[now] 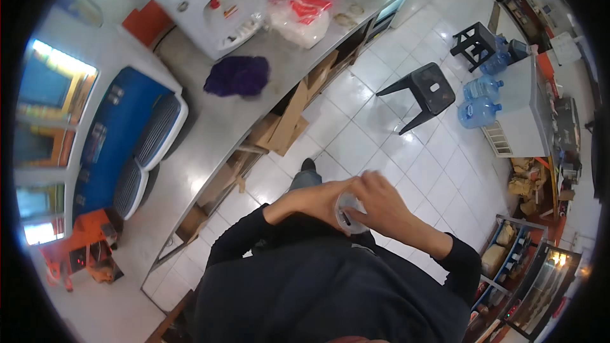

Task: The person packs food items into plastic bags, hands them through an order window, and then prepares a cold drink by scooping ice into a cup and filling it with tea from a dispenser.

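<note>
In front of my body, I hold a clear plastic cup over the floor. My left hand wraps around the cup's left side. Against its right side and upper edge lies my right hand, its fingers curled and closed. Whatever those fingers pinch, if anything, is hidden. A small dark shape shows inside the cup, too unclear to name.
On my left runs a metal counter bearing a purple cloth, a white water dispenser, a plastic bag and a blue-and-white machine. A black stool and large blue water bottles are ahead right.
</note>
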Tool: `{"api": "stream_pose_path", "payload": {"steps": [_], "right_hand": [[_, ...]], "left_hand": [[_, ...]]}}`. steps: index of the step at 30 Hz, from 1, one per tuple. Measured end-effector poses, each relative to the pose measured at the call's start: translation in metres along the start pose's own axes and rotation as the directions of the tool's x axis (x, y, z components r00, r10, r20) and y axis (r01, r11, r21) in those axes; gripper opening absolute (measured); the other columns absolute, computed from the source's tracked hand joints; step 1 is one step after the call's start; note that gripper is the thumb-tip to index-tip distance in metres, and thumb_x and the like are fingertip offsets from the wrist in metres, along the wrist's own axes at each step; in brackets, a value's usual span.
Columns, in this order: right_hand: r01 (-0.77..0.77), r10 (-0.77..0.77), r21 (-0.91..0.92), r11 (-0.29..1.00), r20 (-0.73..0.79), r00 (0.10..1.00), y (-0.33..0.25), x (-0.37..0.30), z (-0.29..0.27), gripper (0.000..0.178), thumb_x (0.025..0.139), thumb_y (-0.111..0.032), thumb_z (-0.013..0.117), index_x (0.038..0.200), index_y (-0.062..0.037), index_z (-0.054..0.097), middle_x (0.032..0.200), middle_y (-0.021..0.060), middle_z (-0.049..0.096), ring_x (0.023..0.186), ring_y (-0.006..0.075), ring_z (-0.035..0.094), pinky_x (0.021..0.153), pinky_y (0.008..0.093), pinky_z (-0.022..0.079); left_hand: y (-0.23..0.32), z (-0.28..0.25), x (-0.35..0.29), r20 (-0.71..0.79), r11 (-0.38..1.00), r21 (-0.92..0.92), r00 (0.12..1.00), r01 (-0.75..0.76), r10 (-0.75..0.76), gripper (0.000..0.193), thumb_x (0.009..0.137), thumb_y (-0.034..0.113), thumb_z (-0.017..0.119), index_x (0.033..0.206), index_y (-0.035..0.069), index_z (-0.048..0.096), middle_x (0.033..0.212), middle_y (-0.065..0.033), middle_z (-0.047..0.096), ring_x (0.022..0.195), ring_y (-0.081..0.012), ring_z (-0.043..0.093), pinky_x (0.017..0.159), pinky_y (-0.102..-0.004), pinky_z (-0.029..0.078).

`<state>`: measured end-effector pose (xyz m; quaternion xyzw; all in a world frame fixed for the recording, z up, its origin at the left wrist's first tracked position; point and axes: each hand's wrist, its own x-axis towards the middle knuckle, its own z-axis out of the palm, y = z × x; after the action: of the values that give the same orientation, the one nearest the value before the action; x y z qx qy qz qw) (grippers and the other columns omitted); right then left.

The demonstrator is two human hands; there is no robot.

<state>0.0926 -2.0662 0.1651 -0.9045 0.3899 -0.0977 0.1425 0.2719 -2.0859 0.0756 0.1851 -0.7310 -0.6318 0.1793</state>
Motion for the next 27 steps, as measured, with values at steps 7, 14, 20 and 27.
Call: {"api": "stream_pose_path", "payload": {"steps": [7, 14, 20, 27], "right_hand": [[-0.665, 0.603, 0.562, 0.492, 0.330, 0.726, 0.083, 0.036, -0.005, 0.044, 0.081, -0.011, 0.062, 0.112, -0.0029, 0.032, 0.090, 0.0260, 0.056, 0.086, 0.0439, 0.059, 0.072, 0.0462, 0.047], [-0.402, 0.505, 0.605, 0.687, 0.001, 0.863, 0.203, 0.100, -0.021, 0.028, 0.082, -0.001, 0.063, 0.098, -0.0006, 0.040, 0.071, 0.0118, 0.054, 0.057, 0.0225, 0.056, 0.055, 0.0333, 0.046], [-0.325, 0.426, 0.589, 0.740, -0.037, 0.904, 0.307, 0.161, -0.058, 0.018, 0.080, -0.003, 0.066, 0.085, -0.0013, 0.049, 0.077, 0.0103, 0.055, 0.056, 0.0200, 0.054, 0.053, 0.0314, 0.043], [-0.126, 0.109, 0.595, 0.794, 0.064, 0.992, 0.361, 0.245, -0.077, 0.017, 0.074, 0.001, 0.064, 0.085, -0.0031, 0.051, 0.083, 0.0129, 0.055, 0.072, 0.0323, 0.058, 0.060, 0.0376, 0.045]], "left_hand": [[-0.008, -0.071, 0.077, -0.295, 0.958, 0.286, 0.950, -0.013, 0.101, 0.082, 0.056, 0.030, 0.086, 0.122, 0.006, 0.045, 0.119, -0.0145, 0.051, 0.110, -0.0326, 0.052, 0.093, -0.0402, 0.043], [-0.049, -0.122, 0.162, -0.605, 0.944, 0.325, 0.757, -0.047, 0.246, 0.082, 0.058, 0.032, 0.086, 0.122, 0.004, 0.044, 0.119, -0.0152, 0.051, 0.110, -0.0346, 0.050, 0.095, -0.0418, 0.039], [-0.031, -0.198, 0.232, -0.589, 0.992, -0.053, 0.806, -0.114, 0.061, 0.078, 0.059, 0.028, 0.087, 0.119, 0.001, 0.045, 0.125, -0.0171, 0.045, 0.115, -0.0347, 0.046, 0.096, -0.0424, 0.039], [0.013, -0.265, 0.271, -0.721, 0.868, 0.291, 0.688, 0.402, -0.077, 0.049, 0.070, 0.017, 0.074, 0.110, 0.008, 0.048, 0.109, -0.0124, 0.048, 0.104, -0.0351, 0.051, 0.088, -0.0424, 0.043]]}}
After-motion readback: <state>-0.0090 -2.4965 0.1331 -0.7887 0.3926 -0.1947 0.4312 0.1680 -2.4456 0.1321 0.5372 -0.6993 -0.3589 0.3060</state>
